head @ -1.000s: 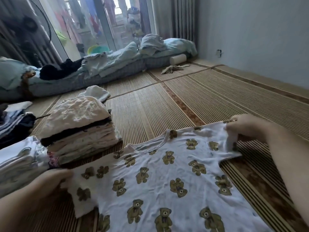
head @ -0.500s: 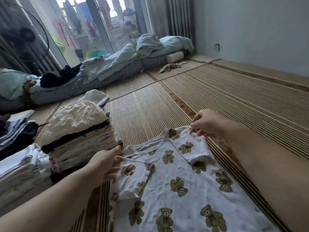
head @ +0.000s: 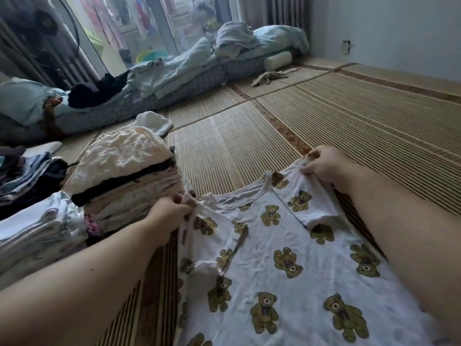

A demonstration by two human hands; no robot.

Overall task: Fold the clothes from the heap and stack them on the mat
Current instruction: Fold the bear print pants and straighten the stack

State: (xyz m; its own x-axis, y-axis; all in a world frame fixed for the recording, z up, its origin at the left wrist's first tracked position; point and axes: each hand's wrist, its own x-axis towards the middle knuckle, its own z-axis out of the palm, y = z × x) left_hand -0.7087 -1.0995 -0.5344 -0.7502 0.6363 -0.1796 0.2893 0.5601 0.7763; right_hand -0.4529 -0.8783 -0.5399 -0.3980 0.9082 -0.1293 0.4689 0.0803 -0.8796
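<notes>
The white bear-print shirt [head: 287, 265] lies flat on the mat [head: 249, 146], both sleeves folded inward. The left hand [head: 167, 218] and right hand [head: 324, 166] pinch its shoulders with closed fingers, beside the folded stack [head: 124, 178].

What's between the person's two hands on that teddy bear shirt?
In the head view, the shirt's neckline lies between left hand and right hand.

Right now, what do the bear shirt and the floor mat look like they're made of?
Bear shirt: soft matte knit, likely cotton jersey; it creases finely and has a ribbed neckband, with printed brown bears. Floor mat: woven bamboo or reed, judging by the thin parallel slats with a slight sheen and a darker patterned band.
</notes>
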